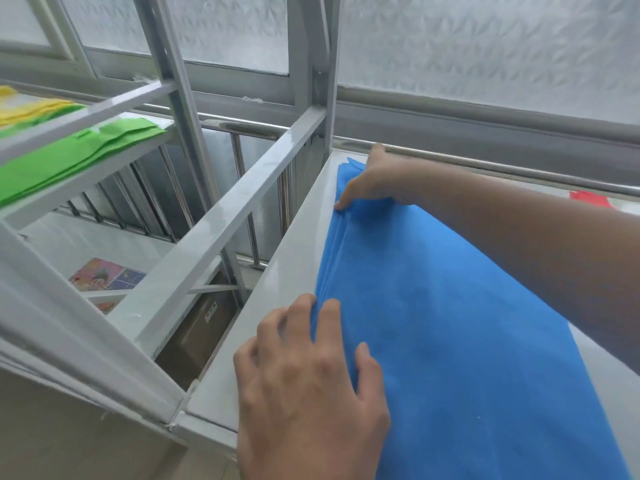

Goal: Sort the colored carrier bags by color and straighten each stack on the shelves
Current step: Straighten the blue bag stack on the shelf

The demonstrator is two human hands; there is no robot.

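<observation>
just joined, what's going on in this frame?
A person is squaring up a stack of blue bags on a white shelf. The left hand rests on the stack's near left edge, fingers curled over the edge. The right hand presses the far left corner. Green bags and yellow bags lie on a neighbouring shelf to the left. Something red shows past the right forearm.
</observation>
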